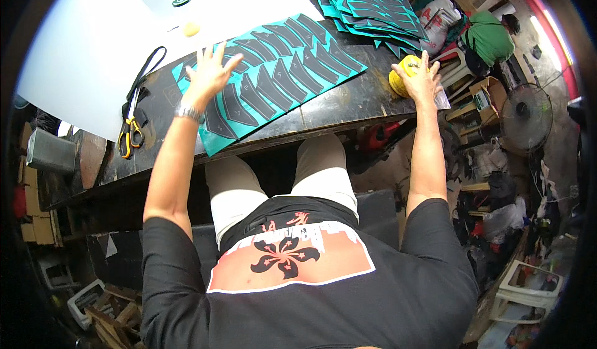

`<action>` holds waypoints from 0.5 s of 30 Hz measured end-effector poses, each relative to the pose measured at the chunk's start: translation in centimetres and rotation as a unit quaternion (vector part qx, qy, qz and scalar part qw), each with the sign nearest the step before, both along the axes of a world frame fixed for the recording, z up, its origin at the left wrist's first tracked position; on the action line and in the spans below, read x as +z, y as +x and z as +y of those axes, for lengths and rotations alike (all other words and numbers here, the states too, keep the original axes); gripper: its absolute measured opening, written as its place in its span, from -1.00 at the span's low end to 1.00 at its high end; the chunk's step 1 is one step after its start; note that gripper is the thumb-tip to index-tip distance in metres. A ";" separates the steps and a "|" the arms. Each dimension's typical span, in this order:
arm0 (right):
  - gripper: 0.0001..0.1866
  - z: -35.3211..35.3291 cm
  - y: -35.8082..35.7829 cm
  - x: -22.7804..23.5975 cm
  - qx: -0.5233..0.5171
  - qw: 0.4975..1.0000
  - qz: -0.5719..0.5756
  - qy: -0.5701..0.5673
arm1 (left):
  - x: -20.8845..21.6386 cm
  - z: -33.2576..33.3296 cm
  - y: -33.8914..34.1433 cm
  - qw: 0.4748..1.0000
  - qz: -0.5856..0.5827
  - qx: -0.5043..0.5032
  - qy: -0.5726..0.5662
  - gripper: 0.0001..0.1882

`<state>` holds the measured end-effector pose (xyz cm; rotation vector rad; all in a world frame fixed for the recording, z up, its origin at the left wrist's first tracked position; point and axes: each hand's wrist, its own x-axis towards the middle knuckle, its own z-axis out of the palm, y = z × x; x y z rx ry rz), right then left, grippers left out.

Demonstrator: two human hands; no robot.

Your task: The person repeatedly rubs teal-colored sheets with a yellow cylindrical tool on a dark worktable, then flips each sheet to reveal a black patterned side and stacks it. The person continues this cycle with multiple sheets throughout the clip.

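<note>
My left hand [213,74] is open, fingers spread, over the left end of a teal sheet [209,142]. Rows of dark, curved, pointed pieces [258,104] with small pale marks cover this sheet, which lies slantwise on the black table [311,116]. At the table's right end, my right hand [421,83] reaches over a round yellow object [398,83] with its fingers apart. The hand hides part of that object, and whether it grips it I cannot tell. Left of the sheet lie scissors [130,136] with yellow-and-black handles, beside a black strap [138,78].
More teal sheets with dark pieces [373,7] are stacked at the back right. A large white sheet [93,44] spreads across the back left, with a green round lid [181,0] on it. A fan [526,111], bags and stools crowd the right side.
</note>
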<state>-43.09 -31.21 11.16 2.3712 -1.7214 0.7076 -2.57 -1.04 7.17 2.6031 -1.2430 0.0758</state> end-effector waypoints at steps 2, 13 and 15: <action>0.14 0.2 1.4 0.9 -0.027 0.996 -0.005 -0.082 | -0.6 3.5 -2.6 0.996 0.083 0.013 -0.010 -0.23; -0.01 9.4 21.4 -1.6 0.344 0.930 -0.117 -0.059 | -0.3 4.2 -7.5 0.995 -0.007 -0.036 -0.094 -0.20; -0.06 11.8 22.9 -5.0 0.347 0.937 -0.040 0.005 | -1.8 3.9 -7.0 0.997 -0.052 -0.039 -0.052 -0.19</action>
